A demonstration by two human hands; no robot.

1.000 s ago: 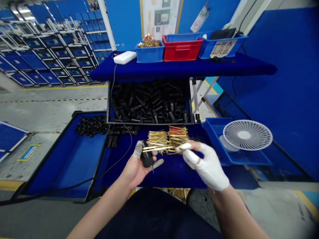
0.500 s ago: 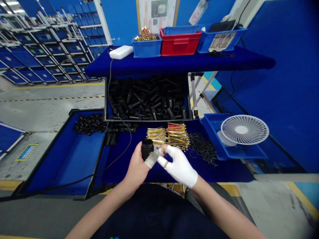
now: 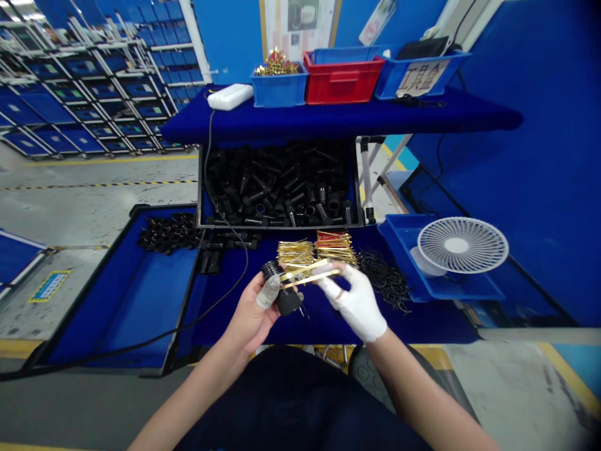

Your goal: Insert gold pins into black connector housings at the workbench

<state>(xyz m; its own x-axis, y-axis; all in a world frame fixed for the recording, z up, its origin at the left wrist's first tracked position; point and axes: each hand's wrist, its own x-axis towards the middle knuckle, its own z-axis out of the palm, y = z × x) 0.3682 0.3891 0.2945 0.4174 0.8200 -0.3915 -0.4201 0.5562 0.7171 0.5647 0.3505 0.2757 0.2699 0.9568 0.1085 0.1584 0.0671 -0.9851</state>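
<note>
My left hand (image 3: 251, 316), with a greyish cover on its thumb, grips a black ribbed cylindrical part (image 3: 289, 302), which is tilted. A gold twist tie (image 3: 307, 282) runs from the part toward the right, its two strands spread apart. At the far end of those strands, the white-gloved fingers of my right hand (image 3: 359, 307) are pinched on them. Whether the tie goes fully around the part is hidden by my left fingers. Just beyond both hands lie a bundle of gold ties (image 3: 293, 250) and another gold and red bundle (image 3: 334, 245).
A bin of black ribbed parts (image 3: 282, 224) stands behind. Thin black loops (image 3: 387, 282) are heaped at right, near a blue tray (image 3: 451, 288) with a white fan (image 3: 462, 244). At left is a blue bin (image 3: 126, 300) with small black pieces; a cable (image 3: 235, 285) crosses the table.
My right hand has moved right, away from my left, drawing the gold strands out. The black part has turned from upright to tilted in my left hand.
</note>
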